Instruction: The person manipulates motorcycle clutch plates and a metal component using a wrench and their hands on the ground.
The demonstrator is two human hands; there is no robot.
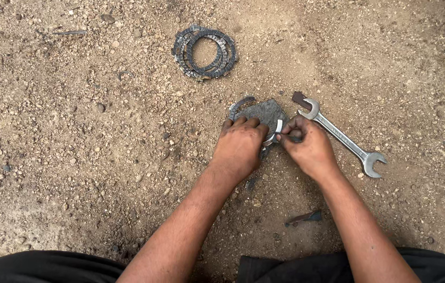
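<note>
My left hand presses down on a dark ring-shaped plate that lies on a flat grey stone on the gravel. Only the ring's far arc shows past my fingers. My right hand pinches a small curved metal piece at the ring's right side, close against my left fingers. Both hands meet over the stone's near edge.
A stack of dark ring plates lies on the gravel further out. A silver open-ended spanner lies just right of my right hand, with a small dark piece at its far jaw. A dark scrap lies near my knees.
</note>
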